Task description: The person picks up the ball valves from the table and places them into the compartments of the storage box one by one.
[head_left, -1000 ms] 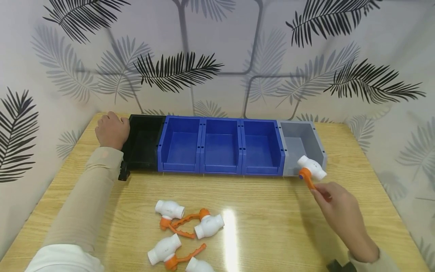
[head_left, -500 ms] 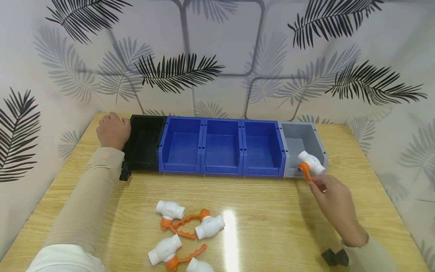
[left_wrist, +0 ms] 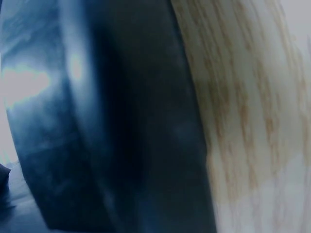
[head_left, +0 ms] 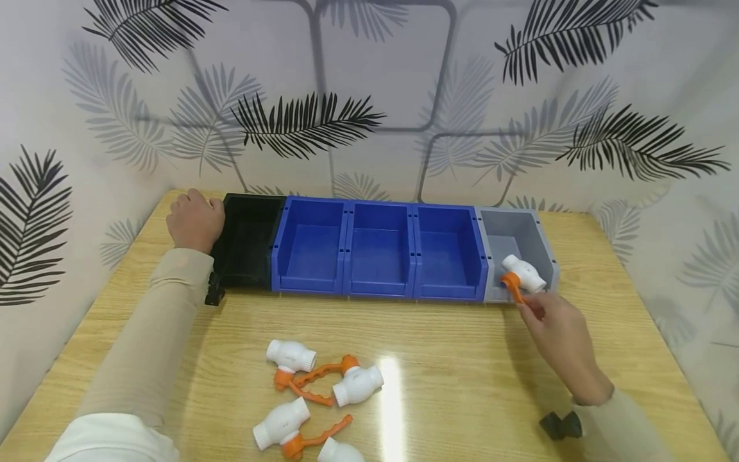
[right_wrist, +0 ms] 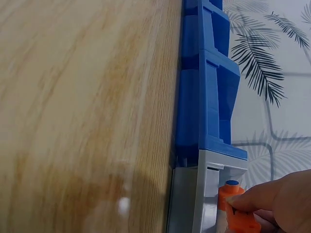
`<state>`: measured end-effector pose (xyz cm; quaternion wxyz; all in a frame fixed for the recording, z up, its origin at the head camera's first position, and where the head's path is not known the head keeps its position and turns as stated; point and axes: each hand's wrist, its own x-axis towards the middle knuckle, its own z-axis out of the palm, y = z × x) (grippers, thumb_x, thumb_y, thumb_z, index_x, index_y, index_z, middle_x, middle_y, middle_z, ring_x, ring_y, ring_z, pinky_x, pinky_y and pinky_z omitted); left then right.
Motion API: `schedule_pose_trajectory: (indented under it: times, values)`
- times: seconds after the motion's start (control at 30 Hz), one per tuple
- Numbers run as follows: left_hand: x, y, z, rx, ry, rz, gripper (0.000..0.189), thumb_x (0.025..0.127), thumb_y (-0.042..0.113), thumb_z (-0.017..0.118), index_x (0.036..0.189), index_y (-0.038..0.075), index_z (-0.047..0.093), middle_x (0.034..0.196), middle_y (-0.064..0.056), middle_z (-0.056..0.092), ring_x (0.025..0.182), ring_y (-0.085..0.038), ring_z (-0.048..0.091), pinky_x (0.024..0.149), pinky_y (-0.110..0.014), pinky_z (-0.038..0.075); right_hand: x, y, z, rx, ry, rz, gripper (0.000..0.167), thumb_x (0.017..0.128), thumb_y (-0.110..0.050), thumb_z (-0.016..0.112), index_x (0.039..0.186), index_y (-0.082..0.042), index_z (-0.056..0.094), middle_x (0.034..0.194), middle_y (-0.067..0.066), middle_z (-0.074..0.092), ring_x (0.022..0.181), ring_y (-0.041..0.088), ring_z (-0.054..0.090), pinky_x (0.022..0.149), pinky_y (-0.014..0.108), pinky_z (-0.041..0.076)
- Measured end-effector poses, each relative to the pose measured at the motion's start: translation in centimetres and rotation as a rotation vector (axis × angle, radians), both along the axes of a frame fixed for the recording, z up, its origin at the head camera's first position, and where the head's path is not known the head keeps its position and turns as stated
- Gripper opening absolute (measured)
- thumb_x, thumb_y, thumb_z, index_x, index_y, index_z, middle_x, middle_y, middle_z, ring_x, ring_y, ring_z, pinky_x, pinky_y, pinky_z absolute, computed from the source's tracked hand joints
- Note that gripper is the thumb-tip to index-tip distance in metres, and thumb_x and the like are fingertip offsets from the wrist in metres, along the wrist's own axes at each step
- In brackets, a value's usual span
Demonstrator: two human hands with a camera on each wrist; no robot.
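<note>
My right hand point(head_left: 557, 330) pinches the orange handle of a white ball valve point(head_left: 526, 274) by its end. The valve's white body is over the grey bin point(head_left: 548, 240) at the right end of the row. In the right wrist view, my thumb and fingers point(right_wrist: 257, 196) grip the orange handle point(right_wrist: 240, 221) at the grey bin's front. My left hand point(head_left: 196, 221) rests beside the left wall of the black bin point(head_left: 248, 240), its fingers curled and their tips hidden. The left wrist view has a blurred dark wall of the bin point(left_wrist: 160, 121), with no hand visible.
Three blue bins point(head_left: 378, 247) stand between the black and grey ones. Several more ball valves point(head_left: 283, 423) with orange handles lie on the wooden table point(head_left: 450, 366) near its front, one cut off by the frame. A leaf-patterned wall point(head_left: 369, 77) rises behind.
My right hand has moved forward and slightly left, carrying the ball valve farther over the grey bin. My left hand stays beside the black bin.
</note>
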<state>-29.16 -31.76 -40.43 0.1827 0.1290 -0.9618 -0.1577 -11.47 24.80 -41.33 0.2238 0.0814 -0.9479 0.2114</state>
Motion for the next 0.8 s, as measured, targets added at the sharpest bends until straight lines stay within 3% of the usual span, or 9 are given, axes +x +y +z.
schedule_pose_trajectory:
  times: [0.4,0.8]
  values:
    - [0.1,0.0,-0.1,-0.004,0.002,0.004,0.036,0.092,0.023,0.030,0.086,-0.010,0.045,0.084,-0.030,0.047,0.075,-0.047,0.045,0.066,-0.060,0.038,-1.3,-0.2,-0.2,-0.004,-0.088,-0.005,0.014,0.080,-0.006,0.069,0.088,0.005,0.068,0.073,0.012,0.061,0.061,0.021,0.055,0.055,0.035,0.042]
    - [0.6,0.1,0.1,-0.002,-0.034,0.011,0.037,0.092,0.024,0.030,0.087,-0.009,0.045,0.085,-0.030,0.047,0.077,-0.047,0.045,0.068,-0.060,0.038,-2.4,-0.1,-0.1,-0.007,-0.106,0.014,0.013,0.081,-0.005,0.066,0.088,0.007,0.066,0.074,0.015,0.061,0.064,0.025,0.057,0.057,0.041,0.045]
